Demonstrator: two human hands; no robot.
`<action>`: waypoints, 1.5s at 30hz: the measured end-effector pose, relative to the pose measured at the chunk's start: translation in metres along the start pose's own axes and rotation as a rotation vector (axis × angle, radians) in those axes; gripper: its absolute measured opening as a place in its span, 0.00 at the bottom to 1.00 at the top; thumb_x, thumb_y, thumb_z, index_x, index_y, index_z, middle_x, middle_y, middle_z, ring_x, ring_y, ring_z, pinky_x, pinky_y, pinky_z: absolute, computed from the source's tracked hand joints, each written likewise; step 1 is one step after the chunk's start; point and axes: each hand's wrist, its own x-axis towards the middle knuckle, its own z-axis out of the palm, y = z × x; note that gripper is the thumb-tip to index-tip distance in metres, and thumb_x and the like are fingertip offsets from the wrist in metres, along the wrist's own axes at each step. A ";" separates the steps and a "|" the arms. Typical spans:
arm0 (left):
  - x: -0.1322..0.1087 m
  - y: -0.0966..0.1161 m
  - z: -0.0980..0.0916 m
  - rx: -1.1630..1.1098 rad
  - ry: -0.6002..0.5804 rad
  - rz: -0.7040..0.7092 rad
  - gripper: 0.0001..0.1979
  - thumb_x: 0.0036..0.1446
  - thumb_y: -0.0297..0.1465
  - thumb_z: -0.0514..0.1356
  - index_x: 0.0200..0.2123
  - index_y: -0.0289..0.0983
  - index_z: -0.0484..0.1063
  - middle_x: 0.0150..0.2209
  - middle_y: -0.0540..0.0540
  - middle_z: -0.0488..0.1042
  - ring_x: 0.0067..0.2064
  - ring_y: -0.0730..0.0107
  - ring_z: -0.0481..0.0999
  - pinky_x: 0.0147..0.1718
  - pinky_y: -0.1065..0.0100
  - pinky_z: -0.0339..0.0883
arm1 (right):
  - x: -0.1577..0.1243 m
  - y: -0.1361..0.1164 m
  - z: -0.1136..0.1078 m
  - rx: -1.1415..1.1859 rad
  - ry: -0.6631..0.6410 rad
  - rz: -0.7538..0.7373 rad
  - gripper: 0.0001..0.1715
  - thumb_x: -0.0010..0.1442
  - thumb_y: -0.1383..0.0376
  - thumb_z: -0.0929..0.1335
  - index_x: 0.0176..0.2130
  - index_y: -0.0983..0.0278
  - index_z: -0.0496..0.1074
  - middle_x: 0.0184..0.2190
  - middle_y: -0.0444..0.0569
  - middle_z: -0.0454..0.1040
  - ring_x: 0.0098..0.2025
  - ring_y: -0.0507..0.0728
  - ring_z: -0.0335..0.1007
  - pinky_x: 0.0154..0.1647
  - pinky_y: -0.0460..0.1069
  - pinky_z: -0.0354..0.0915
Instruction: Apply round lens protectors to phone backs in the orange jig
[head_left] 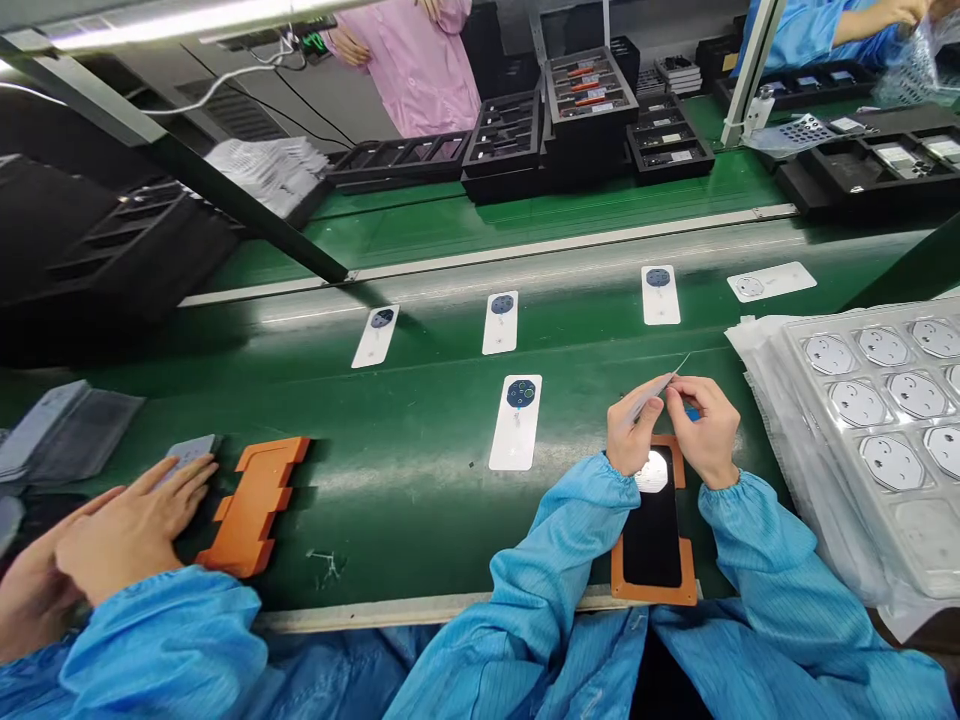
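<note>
My left hand (632, 432) and my right hand (705, 430) meet above an orange jig (654, 586) at the near edge of the green belt. Both are closed in a pinch on a thin white backing strip (654, 392) whose tip points up and right. A small blue bit shows under my right fingers. The jig holds a black phone-shaped panel (652, 540) with a round pale lens piece (651, 472) at its top, just below my hands. A white card with a dark round lens sticker (516, 422) lies on the belt left of my hands.
More white sticker cards (501, 322) lie spaced along the belt (420, 420). A stack of clear blister trays (885, 440) sits at my right. At left, a co-worker's hands (127, 525) rest by a second orange jig (255, 505). Black trays (585, 110) line the far side.
</note>
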 end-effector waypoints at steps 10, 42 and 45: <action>-0.001 0.011 0.005 0.053 -0.068 0.116 0.26 0.70 0.48 0.56 0.60 0.38 0.76 0.62 0.39 0.75 0.64 0.52 0.74 0.65 0.52 0.68 | -0.002 0.003 0.001 -0.058 0.002 -0.003 0.07 0.67 0.62 0.67 0.38 0.60 0.74 0.41 0.52 0.80 0.44 0.59 0.78 0.45 0.56 0.76; -0.097 0.042 -0.068 1.257 -0.608 0.680 0.18 0.73 0.25 0.51 0.61 0.32 0.71 0.59 0.36 0.77 0.65 0.57 0.74 0.63 0.58 0.73 | -0.082 -0.034 -0.091 -0.466 -0.544 -0.687 0.22 0.68 0.78 0.63 0.58 0.72 0.71 0.53 0.59 0.79 0.54 0.62 0.78 0.56 0.57 0.75; -0.099 0.032 -0.066 1.297 -0.596 0.689 0.18 0.74 0.25 0.48 0.60 0.32 0.71 0.58 0.38 0.78 0.64 0.59 0.75 0.62 0.60 0.74 | -0.086 -0.028 -0.090 -0.507 -0.543 -0.706 0.20 0.68 0.78 0.63 0.57 0.72 0.71 0.54 0.59 0.79 0.55 0.62 0.78 0.58 0.57 0.75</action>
